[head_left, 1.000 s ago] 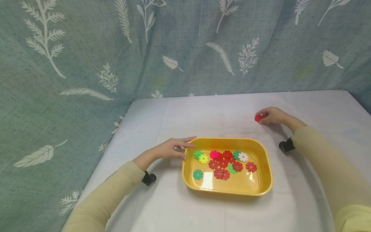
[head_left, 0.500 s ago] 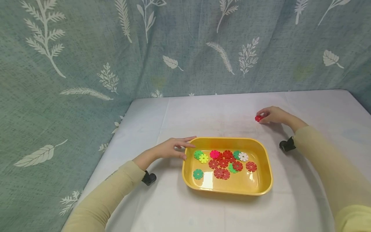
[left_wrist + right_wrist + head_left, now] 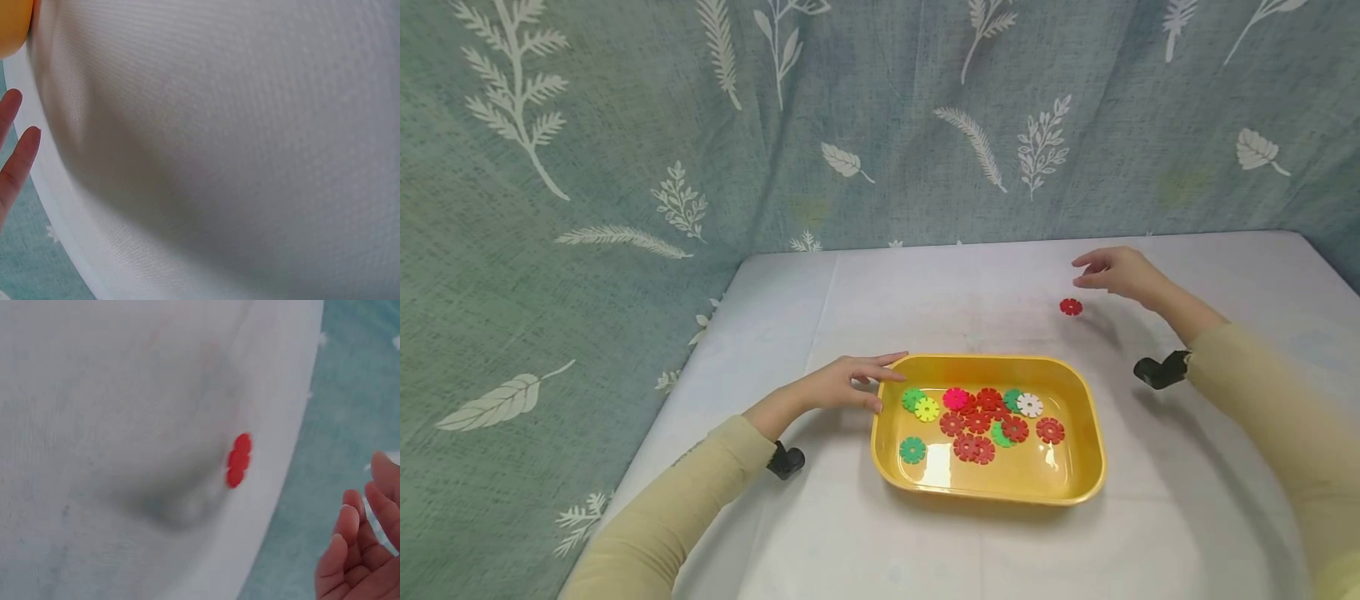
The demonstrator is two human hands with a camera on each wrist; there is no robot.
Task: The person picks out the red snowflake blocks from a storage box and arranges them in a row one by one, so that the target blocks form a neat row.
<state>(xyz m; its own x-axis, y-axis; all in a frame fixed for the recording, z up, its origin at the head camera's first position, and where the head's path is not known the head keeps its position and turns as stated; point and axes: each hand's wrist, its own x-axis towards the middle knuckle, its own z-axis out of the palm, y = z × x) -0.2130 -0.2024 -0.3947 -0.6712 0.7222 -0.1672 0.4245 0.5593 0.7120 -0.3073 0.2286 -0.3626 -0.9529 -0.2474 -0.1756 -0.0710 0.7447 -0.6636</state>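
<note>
A red, notched, plastic-looking disc [image 3: 1071,307] lies at one o'clock from the yellow rectangular tray [image 3: 1000,483], probably light and stiff; pinch opposite edges. The right hand [image 3: 1116,271], grip parted, is empty; the left hand [image 3: 841,384] lays straight fingers, gripping nothing, at the ten-o'clock rim.

Leaf-patterned blue-green fabric [image 3: 880,100] hangs behind a white-covered table [image 3: 910,300]

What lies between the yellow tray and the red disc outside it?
Only white cloth lies between the tray and red disc, in the head view.
</note>
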